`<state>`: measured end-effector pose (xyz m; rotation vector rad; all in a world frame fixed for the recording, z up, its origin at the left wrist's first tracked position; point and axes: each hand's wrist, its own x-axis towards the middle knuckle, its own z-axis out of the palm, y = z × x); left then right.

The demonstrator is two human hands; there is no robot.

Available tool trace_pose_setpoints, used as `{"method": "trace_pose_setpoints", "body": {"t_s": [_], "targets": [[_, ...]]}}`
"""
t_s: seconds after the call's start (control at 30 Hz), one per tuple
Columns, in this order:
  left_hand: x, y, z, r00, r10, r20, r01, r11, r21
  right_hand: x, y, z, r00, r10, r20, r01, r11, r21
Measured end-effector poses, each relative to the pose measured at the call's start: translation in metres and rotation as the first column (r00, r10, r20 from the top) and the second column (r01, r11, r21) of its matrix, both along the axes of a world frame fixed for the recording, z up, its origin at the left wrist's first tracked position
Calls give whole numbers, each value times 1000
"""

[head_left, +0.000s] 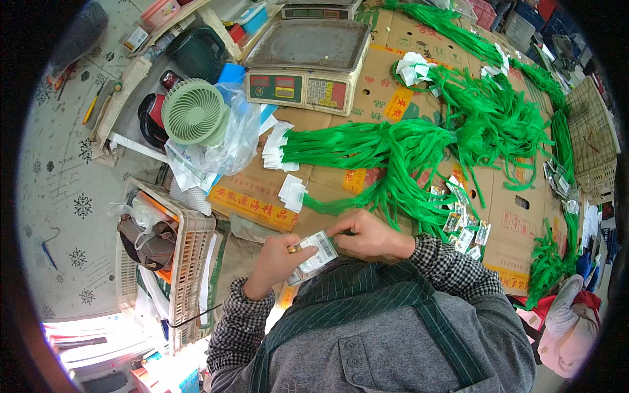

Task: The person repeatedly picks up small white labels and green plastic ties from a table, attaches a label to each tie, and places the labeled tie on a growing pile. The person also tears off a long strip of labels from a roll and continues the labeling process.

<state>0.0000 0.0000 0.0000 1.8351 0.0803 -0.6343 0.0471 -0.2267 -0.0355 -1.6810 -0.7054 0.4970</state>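
Note:
My left hand (274, 263) grips a small stack of printed label cards (313, 260) with barcodes, its thumb lying across the top. At the stack's upper right corner is my right hand (368, 234), fingers curled and pressed together; whatever may be between them is hidden. Just beyond both hands, long bundles of green mesh sleeves (367, 145) spread over cardboard. White tags (276, 145) are fixed to their left ends, and a smaller group of white tags (293, 192) lies nearer. Printed tags (464, 223) hang on mesh ends to the right of my right hand.
A weighing scale (306, 59) stands at the back of the cardboard-covered table (331, 187). Left of it are a green fan (194, 111) and a clear plastic bag (239, 134). A plastic crate (192, 262) stands at my left, another crate (591, 134) far right.

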Motion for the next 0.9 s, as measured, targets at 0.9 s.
{"method": "trace_pose_setpoints", "body": {"t_s": [0.9], "targets": [[-19,-8,7,969,228,100,-191,939,-286,6,-6,24,952,-130,-277,152,987,58]]}}
